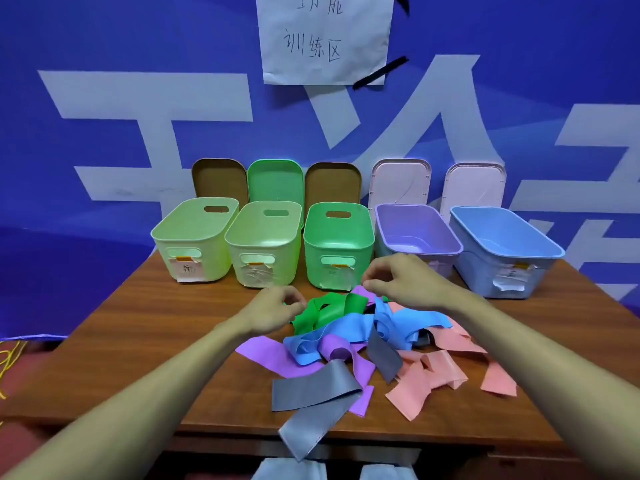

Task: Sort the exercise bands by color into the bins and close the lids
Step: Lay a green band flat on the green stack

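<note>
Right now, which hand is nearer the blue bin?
Right. The right hand is front-left of the blue bin, just before the purple bin; the left hand is farther left, beyond the green band.

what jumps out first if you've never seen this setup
The tangled pile of bands, green, blue, purple, grey and pink, sprawls in the middle of the table, with the left hand and right hand at its far edge. Behind it five open bins stand in a row, their lids leaning on the blue wall.
</note>
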A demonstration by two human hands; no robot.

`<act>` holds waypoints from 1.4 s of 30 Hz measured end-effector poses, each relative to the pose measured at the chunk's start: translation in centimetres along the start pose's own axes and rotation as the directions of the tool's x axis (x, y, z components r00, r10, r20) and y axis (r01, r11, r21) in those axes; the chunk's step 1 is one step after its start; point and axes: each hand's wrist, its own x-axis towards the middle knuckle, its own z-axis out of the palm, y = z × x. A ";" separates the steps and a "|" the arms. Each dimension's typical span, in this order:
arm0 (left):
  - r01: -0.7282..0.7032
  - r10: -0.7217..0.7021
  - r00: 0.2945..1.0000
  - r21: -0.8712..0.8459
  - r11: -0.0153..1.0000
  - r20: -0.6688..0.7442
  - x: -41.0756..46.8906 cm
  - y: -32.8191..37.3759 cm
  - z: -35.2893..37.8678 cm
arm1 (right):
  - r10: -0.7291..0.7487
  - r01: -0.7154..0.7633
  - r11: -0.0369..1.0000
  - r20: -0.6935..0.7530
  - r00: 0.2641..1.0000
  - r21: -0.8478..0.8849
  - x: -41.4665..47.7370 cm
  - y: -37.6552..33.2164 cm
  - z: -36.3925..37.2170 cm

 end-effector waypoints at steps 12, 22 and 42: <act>0.270 -0.266 0.963 0.196 0.943 -0.047 4.5 -0.1 4.3 | 0.014 -0.016 0.999 0.038 0.999 0.044 3.2 3.1 1.6; 0.148 -0.142 0.988 0.155 0.977 -0.053 5.0 -2.1 1.3 | 0.051 -0.056 0.996 0.076 0.996 0.066 3.3 4.3 4.0; -0.306 0.323 0.946 0.380 0.873 0.019 1.2 7.8 -12.7 | -0.167 0.186 0.969 -0.127 0.978 0.160 7.8 -6.7 2.0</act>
